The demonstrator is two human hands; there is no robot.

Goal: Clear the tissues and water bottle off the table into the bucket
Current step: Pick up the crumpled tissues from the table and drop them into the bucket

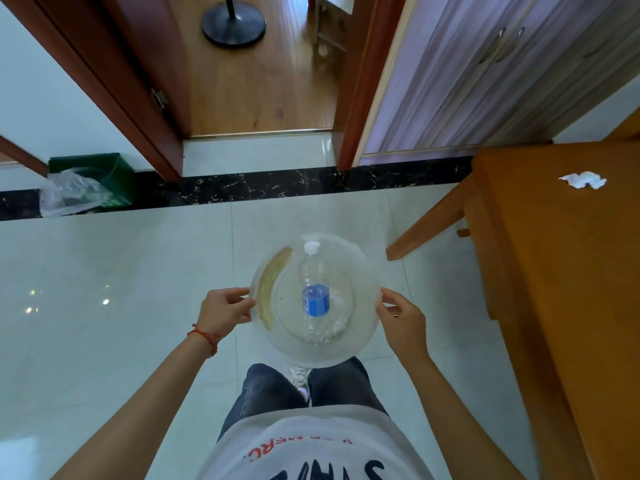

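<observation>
Clear plastic bucket (360, 344) gripped at its rim by the left hand (223, 311) and right hand (403, 322), a water bottle (314, 292) and tissue (337, 318) inside, while another crumpled tissue (583, 180) lies on the wooden table (571, 271).

A home interior is shown: glossy white floor tiles (114, 271) edged in black marble, a red-brown door frame (152, 98) opening onto a wood-floored room, a lilac wardrobe (485, 81), an orange wooden table (571, 271) and a lined green bin (90, 181).
</observation>
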